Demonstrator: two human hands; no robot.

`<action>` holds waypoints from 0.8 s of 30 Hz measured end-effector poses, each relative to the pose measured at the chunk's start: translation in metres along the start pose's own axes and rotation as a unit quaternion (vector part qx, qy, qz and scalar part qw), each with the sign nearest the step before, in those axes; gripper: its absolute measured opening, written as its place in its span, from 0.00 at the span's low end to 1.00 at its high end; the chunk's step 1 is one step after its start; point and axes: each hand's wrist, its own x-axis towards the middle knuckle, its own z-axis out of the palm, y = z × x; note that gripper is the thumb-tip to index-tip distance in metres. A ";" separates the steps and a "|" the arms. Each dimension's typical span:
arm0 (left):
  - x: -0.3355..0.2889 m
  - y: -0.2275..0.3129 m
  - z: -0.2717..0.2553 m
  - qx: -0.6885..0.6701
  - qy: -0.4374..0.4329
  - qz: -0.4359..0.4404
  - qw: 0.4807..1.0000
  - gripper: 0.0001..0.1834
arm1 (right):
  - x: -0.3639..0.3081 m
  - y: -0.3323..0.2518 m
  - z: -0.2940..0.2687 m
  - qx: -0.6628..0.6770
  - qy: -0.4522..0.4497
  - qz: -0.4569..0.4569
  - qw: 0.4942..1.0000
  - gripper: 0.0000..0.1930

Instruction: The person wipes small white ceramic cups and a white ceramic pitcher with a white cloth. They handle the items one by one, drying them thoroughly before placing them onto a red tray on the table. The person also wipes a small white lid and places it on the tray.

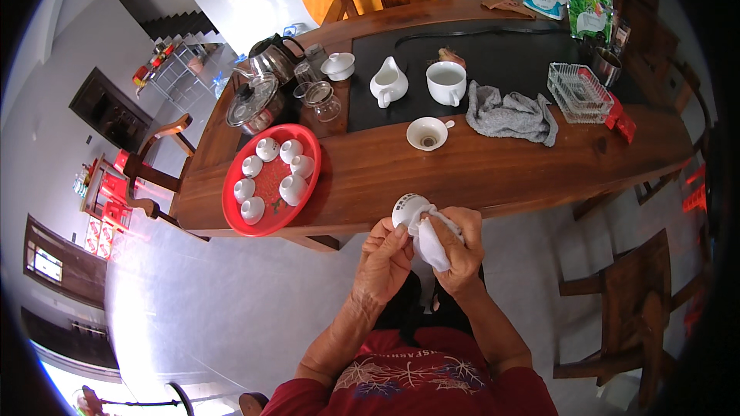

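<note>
Just off the table's front edge, my left hand [383, 260] grips a small white teacup [408, 208] with dark marks on its side. My right hand [461, 250] is closed on a white cloth [433, 246], which is pressed against the cup. Part of the cloth hangs below the fingers. To the left, a round red tray [270, 181] bears several small white cups [293, 189], most of them upside down. Beyond my hands, a white tea strainer [428, 134] with a small handle sits on the wood.
A white pitcher [388, 85], a white mug [446, 83] and a crumpled grey towel [512, 114] lie farther back. Clear glass trays [580, 94] stand at right. A steel kettle [271, 60] and a lidded pot [256, 105] are at left. A wooden chair [628, 308] stands right.
</note>
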 end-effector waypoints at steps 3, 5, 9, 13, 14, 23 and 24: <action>0.001 -0.003 -0.011 -0.009 -0.002 0.003 1.000 0.04 | -0.009 -0.003 -0.005 0.017 -0.026 0.026 0.999 0.21; 0.000 -0.003 -0.008 -0.024 0.009 -0.008 1.000 0.04 | -0.006 -0.002 -0.003 0.011 -0.029 -0.034 0.999 0.21; -0.001 -0.007 -0.009 -0.017 0.037 -0.005 0.999 0.05 | -0.002 -0.002 0.003 -0.027 -0.033 -0.086 0.995 0.23; -0.005 -0.004 -0.012 0.013 -0.009 -0.016 1.000 0.04 | 0.020 -0.008 -0.001 -0.028 -0.051 0.010 0.998 0.21; -0.004 -0.004 -0.019 0.013 -0.031 -0.015 0.999 0.04 | 0.022 -0.006 -0.001 0.021 -0.057 0.072 0.996 0.20; 0.002 0.005 -0.015 0.025 -0.015 -0.063 0.998 0.15 | 0.006 0.013 -0.026 0.388 -0.152 0.479 0.773 0.15; 0.002 0.002 -0.014 0.016 0.000 -0.056 0.998 0.16 | 0.003 0.011 -0.023 0.389 -0.138 0.475 0.777 0.15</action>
